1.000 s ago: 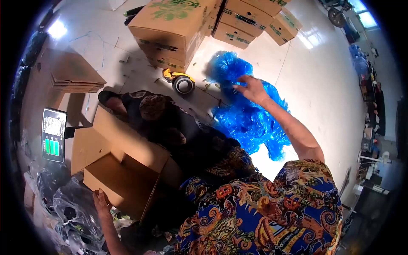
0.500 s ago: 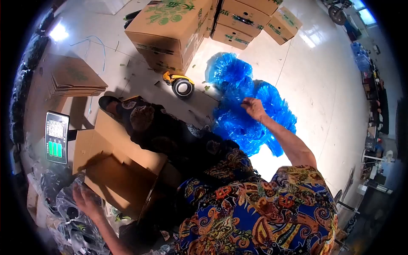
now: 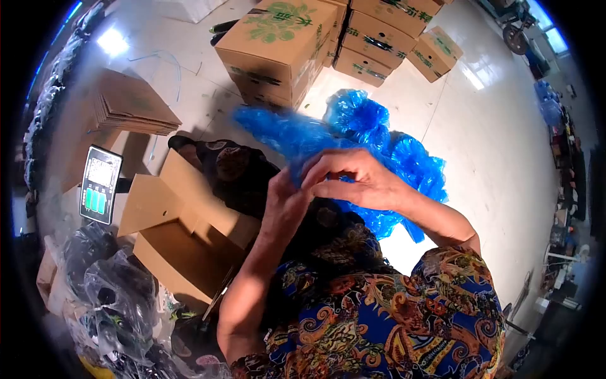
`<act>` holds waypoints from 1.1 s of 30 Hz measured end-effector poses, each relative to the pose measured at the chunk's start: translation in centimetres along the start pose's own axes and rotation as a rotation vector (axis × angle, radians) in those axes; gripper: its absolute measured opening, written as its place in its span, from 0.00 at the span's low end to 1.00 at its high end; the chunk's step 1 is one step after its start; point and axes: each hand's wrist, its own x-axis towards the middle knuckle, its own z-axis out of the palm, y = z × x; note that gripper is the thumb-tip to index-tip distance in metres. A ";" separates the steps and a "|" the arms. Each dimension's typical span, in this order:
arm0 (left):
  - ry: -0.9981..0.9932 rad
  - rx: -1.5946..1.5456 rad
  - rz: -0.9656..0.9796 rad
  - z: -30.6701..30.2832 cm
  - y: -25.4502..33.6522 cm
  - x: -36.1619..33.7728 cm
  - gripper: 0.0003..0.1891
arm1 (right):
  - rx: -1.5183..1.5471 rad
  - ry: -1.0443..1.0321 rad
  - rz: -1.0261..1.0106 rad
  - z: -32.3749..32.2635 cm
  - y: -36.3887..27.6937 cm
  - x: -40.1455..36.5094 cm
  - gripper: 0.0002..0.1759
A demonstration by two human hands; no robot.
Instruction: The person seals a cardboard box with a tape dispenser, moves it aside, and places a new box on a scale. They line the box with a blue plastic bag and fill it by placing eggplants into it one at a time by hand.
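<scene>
Left of the grip, an open, angular cardboard box [image 3: 186, 256] tilts. At the grip, the left hand [image 3: 285, 203] and right hand [image 3: 356, 180] pinch thin, crinkled blue plastic [image 3: 284, 134], its far end blurred; overlapping fingers hide the exact hold. Rightward, frilly blue bags [image 3: 416, 165], partly hidden, lie on the glossy, pale floor [image 3: 486, 151].

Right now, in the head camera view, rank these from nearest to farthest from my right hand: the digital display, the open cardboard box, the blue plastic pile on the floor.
From the right hand:
1. Blue plastic pile, just beyond it, to the right.
2. Open cardboard box, to the left.
3. Digital display, far left.
</scene>
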 end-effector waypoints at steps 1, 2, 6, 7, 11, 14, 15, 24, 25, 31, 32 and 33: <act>-0.026 -0.149 0.001 -1.1 -1.3 0.1 0.19 | -0.075 0.042 -0.026 -0.7 0.3 0.0 0.08; 0.069 -0.166 0.015 -1.5 0.4 -0.3 0.15 | -0.070 0.111 0.047 -1.5 0.3 0.0 0.10; 0.184 -0.396 0.263 -8.1 4.6 -3.6 0.16 | -0.308 0.102 0.229 -4.6 3.2 0.0 0.24; 0.425 -0.372 0.228 -9.8 5.1 -5.2 0.20 | -0.387 0.061 0.185 -4.8 5.0 0.0 0.28; 0.563 -0.530 0.442 -12.2 10.0 -10.5 0.25 | -0.468 -0.131 0.421 -3.9 11.1 1.9 0.29; 0.608 -0.576 0.512 -13.0 10.8 -14.1 0.25 | -0.691 0.147 -0.008 -0.9 7.9 5.6 0.22; 0.667 -0.606 0.562 -13.9 10.3 -15.5 0.28 | -0.782 0.072 -0.125 0.2 8.2 7.4 0.22; 0.333 -0.632 0.843 -18.9 14.8 -23.5 0.21 | -1.157 -0.373 -0.200 5.8 0.3 17.8 0.15; 0.249 -0.628 0.853 -20.1 14.7 -25.1 0.21 | -1.014 -0.303 -0.344 7.1 0.3 18.7 0.15; 0.615 -0.646 0.944 -17.6 14.2 -26.3 0.18 | -0.065 -0.472 -0.503 20.6 2.9 22.2 0.04; 0.598 -0.646 0.930 -17.3 13.8 -26.1 0.19 | -0.024 -0.385 -0.545 23.7 4.9 22.2 0.08; 0.583 -0.655 0.913 -17.2 13.3 -26.0 0.19 | 0.017 -0.425 -0.476 24.6 3.9 21.3 0.13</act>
